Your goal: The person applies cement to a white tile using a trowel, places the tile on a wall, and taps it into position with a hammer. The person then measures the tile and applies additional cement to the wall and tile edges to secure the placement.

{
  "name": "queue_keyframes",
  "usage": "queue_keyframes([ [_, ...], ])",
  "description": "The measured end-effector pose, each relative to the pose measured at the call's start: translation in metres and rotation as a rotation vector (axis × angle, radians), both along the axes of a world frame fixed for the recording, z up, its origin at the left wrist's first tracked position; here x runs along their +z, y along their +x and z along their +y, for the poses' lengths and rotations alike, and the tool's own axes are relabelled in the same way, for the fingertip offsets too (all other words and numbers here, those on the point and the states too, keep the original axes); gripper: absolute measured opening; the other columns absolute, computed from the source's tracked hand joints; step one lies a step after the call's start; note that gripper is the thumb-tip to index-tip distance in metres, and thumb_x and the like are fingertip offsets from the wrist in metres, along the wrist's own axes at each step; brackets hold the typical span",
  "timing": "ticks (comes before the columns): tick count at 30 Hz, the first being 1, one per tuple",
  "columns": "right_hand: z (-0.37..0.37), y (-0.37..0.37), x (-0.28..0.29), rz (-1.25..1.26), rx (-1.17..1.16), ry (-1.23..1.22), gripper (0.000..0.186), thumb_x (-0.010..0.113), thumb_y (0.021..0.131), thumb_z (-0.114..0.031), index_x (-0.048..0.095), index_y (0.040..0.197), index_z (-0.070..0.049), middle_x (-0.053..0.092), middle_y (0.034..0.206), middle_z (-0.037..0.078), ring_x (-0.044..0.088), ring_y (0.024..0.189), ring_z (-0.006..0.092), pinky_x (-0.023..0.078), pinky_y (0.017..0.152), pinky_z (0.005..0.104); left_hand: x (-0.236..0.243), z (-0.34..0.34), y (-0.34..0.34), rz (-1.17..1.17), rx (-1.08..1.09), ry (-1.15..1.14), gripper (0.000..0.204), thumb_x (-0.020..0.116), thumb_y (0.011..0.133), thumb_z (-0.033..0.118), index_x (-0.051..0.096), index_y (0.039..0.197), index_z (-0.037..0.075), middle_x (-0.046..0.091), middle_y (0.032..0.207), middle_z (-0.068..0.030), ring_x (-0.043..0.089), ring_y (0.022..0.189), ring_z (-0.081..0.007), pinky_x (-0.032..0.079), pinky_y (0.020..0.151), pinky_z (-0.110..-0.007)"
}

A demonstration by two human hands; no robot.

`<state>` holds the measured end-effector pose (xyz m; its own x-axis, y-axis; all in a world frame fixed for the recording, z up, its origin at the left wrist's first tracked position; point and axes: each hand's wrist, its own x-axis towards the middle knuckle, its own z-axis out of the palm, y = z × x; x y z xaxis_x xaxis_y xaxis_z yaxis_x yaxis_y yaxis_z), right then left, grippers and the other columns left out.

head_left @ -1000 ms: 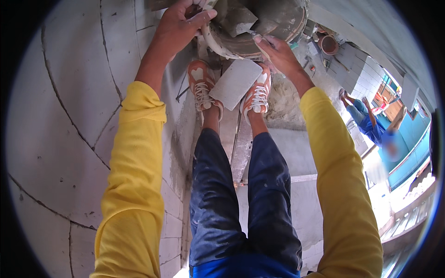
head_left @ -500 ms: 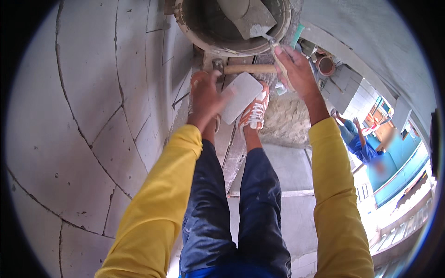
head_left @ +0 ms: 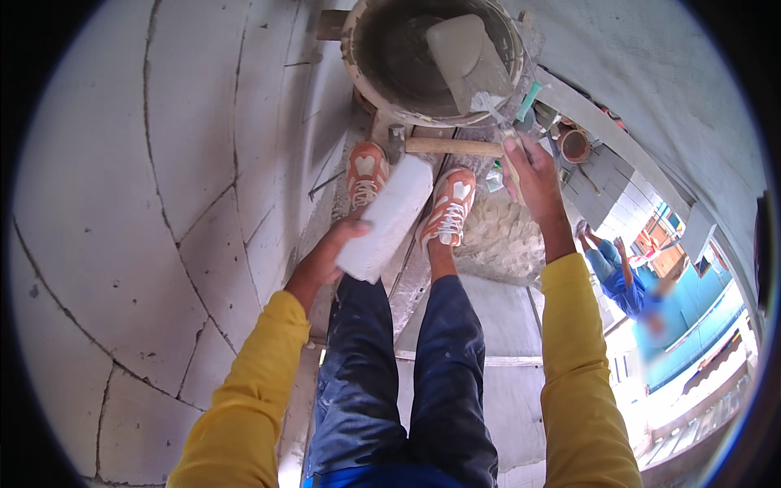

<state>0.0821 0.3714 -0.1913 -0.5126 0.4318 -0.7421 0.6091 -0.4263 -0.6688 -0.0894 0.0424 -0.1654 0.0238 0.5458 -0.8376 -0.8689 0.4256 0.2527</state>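
My left hand (head_left: pixel 332 246) is closed on the lower end of a pale rectangular block (head_left: pixel 389 215), held tilted above my shoes. My right hand (head_left: pixel 534 177) grips the handle of a trowel (head_left: pixel 483 83). Its broad grey blade is over the round tub (head_left: pixel 351 50), at the tub's right side, and a smooth beige mass covers the blade's far part. Wet grey mix shows inside the tub. Between the tub and my feet lies a hammer (head_left: pixel 455 147) with a wooden handle, close to my right fingers.
A block wall (head_left: pixel 187 163) with open joints rises on the left. I stand on wooden planks (head_left: pixel 411 281). Rough sandy material (head_left: pixel 500 232) lies right of my right shoe. A round brown container (head_left: pixel 574 145) stands farther right, and a person in blue (head_left: pixel 622 285) is beyond.
My left hand has taken hold of the block and raised it off the planks toward me. The view has shifted, and the trowel remains over the tub in my right hand.
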Motion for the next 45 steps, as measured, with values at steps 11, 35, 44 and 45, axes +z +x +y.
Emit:
queue_keyframes([
  [11,-0.028,0.000,0.037,0.072,0.120,0.521,0.046,0.082,0.094,-0.025,0.066,0.127,0.002,0.074,0.098,0.012,0.071,0.080,0.0192,0.057,0.070,0.0339,0.007,0.108,-0.063,-0.219,0.585,0.240,0.082,0.048,0.097,0.070,0.049,0.157,0.014,0.059,0.148,-0.0174,0.060,0.133,-0.0397,0.045,0.107,-0.068],
  [35,-0.068,0.045,0.090,0.367,0.490,1.100,0.057,0.093,0.076,-0.016,0.066,0.125,-0.007,0.069,0.098,0.013,0.070,0.079,0.0322,0.056,0.065,0.0429,-0.039,0.139,-0.076,-0.100,0.678,0.243,0.059,0.047,0.107,0.054,0.059,0.147,0.013,0.068,0.139,-0.0118,0.067,0.121,-0.0351,0.052,0.107,-0.051],
  [44,-0.025,0.005,0.029,0.185,0.352,1.206,0.055,0.090,0.084,-0.016,0.059,0.128,-0.005,0.070,0.107,0.016,0.072,0.093,0.0372,0.057,0.076,0.0451,-0.007,0.117,-0.066,-0.494,0.619,0.333,0.076,0.048,0.102,0.063,0.049,0.156,0.009,0.057,0.145,-0.0292,0.063,0.117,-0.0429,0.056,0.089,-0.051],
  [45,-0.021,0.001,0.021,0.199,0.386,1.232,0.058,0.090,0.083,-0.013,0.058,0.131,-0.006,0.069,0.110,0.017,0.071,0.095,0.0385,0.057,0.079,0.0457,-0.007,0.116,-0.064,-0.478,0.598,0.319,0.080,0.050,0.101,0.065,0.047,0.157,0.008,0.055,0.145,-0.0324,0.064,0.114,-0.0433,0.058,0.086,-0.049],
])
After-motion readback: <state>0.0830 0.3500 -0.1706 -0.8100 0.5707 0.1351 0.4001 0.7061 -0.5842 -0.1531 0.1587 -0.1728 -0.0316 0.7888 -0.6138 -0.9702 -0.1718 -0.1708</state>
